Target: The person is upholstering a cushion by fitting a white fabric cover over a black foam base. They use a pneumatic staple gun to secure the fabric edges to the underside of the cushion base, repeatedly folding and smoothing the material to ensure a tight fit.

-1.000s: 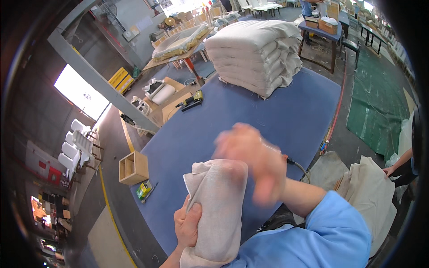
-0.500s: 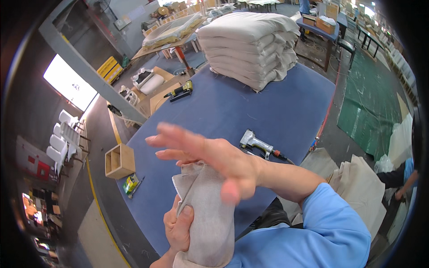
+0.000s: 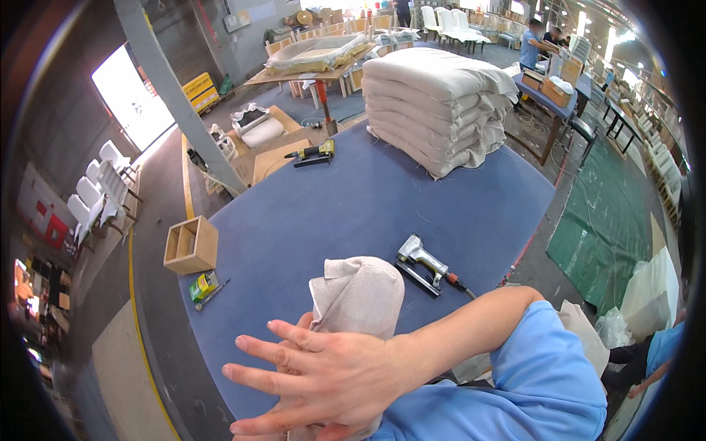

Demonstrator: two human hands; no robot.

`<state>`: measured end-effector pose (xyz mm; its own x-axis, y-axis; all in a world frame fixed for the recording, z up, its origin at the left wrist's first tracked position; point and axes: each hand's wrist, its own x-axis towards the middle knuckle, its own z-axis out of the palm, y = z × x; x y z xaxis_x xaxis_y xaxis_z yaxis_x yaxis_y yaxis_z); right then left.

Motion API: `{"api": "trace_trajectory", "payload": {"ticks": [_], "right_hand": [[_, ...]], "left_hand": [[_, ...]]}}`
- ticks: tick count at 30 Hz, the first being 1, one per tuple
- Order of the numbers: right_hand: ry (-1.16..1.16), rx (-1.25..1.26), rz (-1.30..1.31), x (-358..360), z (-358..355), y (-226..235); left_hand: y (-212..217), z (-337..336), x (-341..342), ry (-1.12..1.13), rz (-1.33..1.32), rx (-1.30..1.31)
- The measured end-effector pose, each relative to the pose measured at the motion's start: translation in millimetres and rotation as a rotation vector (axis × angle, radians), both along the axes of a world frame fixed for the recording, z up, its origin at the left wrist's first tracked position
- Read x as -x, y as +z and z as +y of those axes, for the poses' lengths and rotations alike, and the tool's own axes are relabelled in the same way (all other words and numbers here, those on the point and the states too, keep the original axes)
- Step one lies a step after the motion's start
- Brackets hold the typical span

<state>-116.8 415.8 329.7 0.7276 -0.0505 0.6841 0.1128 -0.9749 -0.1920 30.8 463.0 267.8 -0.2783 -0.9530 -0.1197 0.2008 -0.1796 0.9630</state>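
On blue table point(image 3: 353, 206): right hand point(image 3: 323, 378) flat across beige cushion point(image 3: 358, 294); left hand probably hidden.

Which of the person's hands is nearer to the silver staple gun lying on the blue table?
Right. The right hand lies flat across the beige fabric cover, below-left of the staple gun. The left hand is mostly hidden behind it, only fingertips showing, slightly farther left.

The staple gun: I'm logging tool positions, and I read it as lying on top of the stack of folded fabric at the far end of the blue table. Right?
Not quite. The head view shows the staple gun lying on the blue table, near the fabric-covered piece, well apart from the stack of folded fabric.
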Motion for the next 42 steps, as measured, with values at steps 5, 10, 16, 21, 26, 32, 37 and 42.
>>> {"api": "trace_trajectory", "payload": {"ticks": [5,10,16,21,26,32,37,42], "right_hand": [[0.158,-0.056,0.123,7,9,-7],[-0.1,-0.229,0.485,79,-74,69],[-0.094,-0.53,0.82,65,-111,70],[-0.146,-0.529,0.637,65,-124,52],[-0.032,-1.1,-0.048,87,-156,1],[0.003,-1.539,-0.442,84,-139,-187],[-0.034,-1.509,-0.513,82,-141,-219],[0.024,-1.404,-0.581,82,-138,-216]], "left_hand": [[-9,-7,1,-0.096,-0.092,0.135],[-13,-10,11,-0.1,-0.065,0.201],[-2,-2,27,0.018,0.147,-0.105],[18,-14,23,0.015,0.105,-0.331],[16,-3,7,0.048,-0.027,-0.33],[43,-3,-7,0.052,-0.463,-0.208],[57,-13,-4,0.053,-0.648,-0.242],[46,-14,-12,0.07,-0.667,-0.292]]}}
